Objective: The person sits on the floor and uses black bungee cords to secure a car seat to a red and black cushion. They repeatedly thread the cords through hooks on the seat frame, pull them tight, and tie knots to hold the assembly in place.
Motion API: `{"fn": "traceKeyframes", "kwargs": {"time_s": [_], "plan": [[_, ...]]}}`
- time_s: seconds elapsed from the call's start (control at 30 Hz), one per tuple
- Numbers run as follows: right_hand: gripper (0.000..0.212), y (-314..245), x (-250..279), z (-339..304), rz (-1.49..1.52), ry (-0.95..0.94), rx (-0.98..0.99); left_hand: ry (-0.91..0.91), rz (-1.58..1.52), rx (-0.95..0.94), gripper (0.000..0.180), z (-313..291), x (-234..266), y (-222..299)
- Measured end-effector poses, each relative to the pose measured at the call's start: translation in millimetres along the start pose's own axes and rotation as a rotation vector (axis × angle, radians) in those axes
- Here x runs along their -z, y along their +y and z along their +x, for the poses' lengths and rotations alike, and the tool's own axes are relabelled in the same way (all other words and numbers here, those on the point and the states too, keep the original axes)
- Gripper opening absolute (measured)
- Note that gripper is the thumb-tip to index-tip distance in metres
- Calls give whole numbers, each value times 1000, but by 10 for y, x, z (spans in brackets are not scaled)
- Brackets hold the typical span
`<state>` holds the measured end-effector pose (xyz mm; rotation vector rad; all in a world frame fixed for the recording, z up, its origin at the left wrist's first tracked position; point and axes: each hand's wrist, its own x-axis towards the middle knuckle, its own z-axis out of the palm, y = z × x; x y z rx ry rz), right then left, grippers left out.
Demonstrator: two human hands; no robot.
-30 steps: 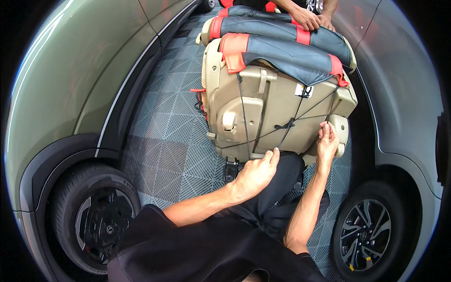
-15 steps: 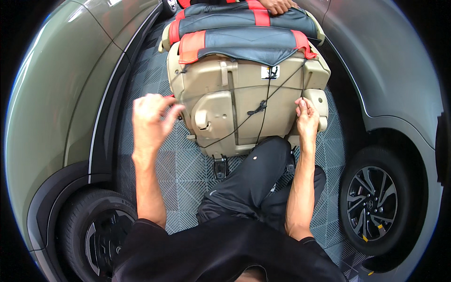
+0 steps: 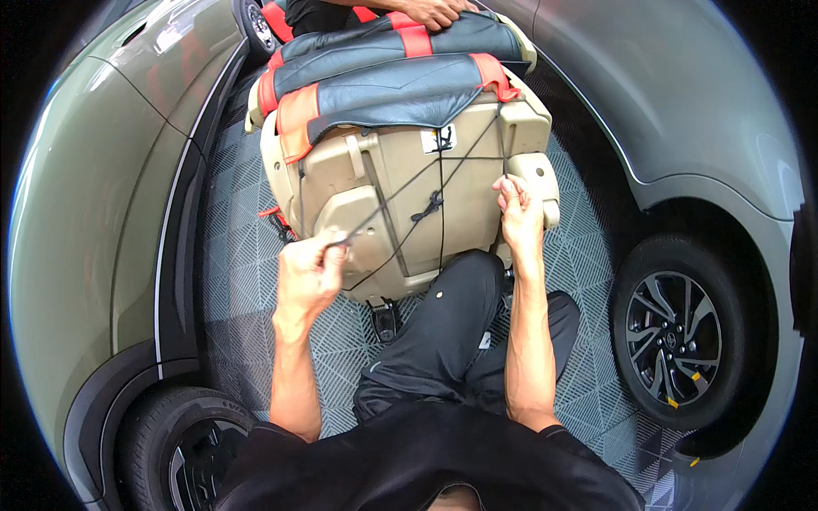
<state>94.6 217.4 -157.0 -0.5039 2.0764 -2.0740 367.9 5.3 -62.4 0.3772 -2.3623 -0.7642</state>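
A beige seat back shell (image 3: 396, 162) faces me, its top edge draped with a dark grey leather seat cover (image 3: 392, 92) with red-orange ends. Thin black cords run down from the cover and cross over the shell, with a knotted bundle (image 3: 428, 205) near the middle. My left hand (image 3: 308, 277), at the shell's lower left, is closed on a black cord (image 3: 383, 207) stretched up toward the upper right. At the right side, my right hand (image 3: 521, 213) pinches another black cord (image 3: 504, 145) that hangs from the cover's right corner.
Behind stands a second covered seat (image 3: 383, 38), where another person's hand (image 3: 436, 12) rests. A greenish car (image 3: 85, 230) flanks me on the left, a grey car (image 3: 682, 111) on the right with its wheel (image 3: 673, 339) close by. Grey patterned tiles (image 3: 243, 341) cover the floor.
My left hand has moved down and toward the seat, and a cord now stretches taut from it. My right hand keeps its cord. The view has shifted, so the seat appears further left.
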Motion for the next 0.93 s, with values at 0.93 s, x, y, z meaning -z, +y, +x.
{"fn": "traceKeyframes", "kwargs": {"time_s": [0.93], "plan": [[29, -9, 26, -31, 24, 60, 42, 317, -950, 41, 36, 855, 118, -1273]]}}
